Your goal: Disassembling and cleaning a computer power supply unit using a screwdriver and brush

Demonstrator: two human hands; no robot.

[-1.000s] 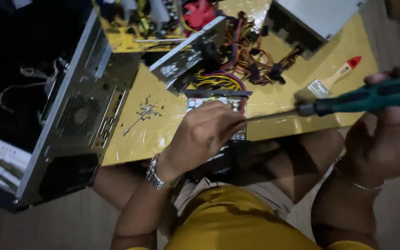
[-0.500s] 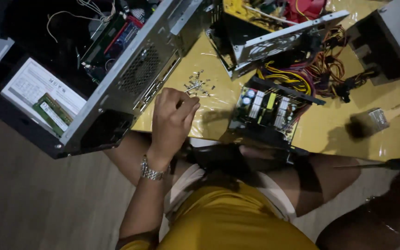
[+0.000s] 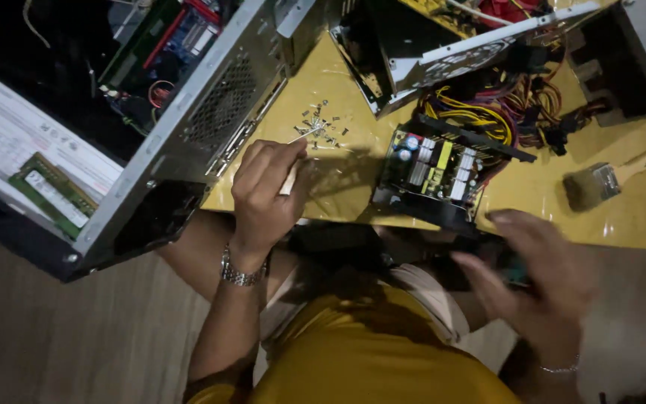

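Reaching left hand (image 3: pixel 267 191), loose screws (image 3: pixel 321 127), open computer case (image 3: pixel 188 142)

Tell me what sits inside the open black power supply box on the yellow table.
Inside the open power supply box a circuit board with capacitors, coils and yellow parts shows. Coloured wires run out behind it. Whatever lies under the board is covered.

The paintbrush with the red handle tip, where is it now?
The paintbrush lies on the yellow table at the right of the head view, beyond the right hand.
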